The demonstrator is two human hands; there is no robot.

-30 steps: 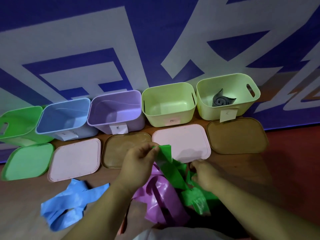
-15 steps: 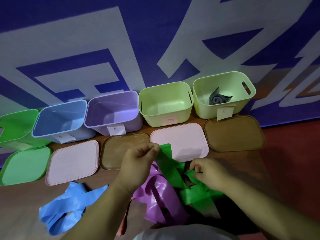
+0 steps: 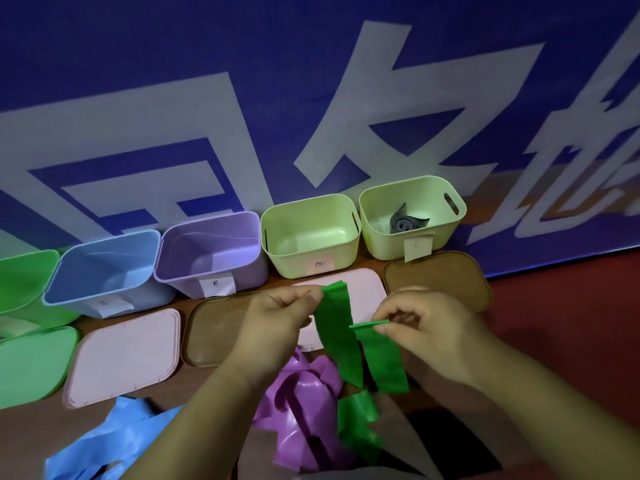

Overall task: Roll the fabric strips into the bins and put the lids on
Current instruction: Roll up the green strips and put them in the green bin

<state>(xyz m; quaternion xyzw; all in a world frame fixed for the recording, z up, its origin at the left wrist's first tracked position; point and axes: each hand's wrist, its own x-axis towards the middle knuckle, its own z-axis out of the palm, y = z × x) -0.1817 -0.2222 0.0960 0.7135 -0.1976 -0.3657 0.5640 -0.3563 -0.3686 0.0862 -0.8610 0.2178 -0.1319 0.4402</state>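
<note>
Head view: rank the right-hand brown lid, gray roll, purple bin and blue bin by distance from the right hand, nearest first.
From the right hand, which pinches the green strip:
1. Right brown lid, just behind it.
2. Gray roll, in the rightmost bin.
3. Purple bin, left of centre.
4. Blue bin, further left.

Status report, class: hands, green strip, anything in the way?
Left hand pinches green strip high. Right hand pinches its folded end. Not yet rolled. Green bin open.
</note>
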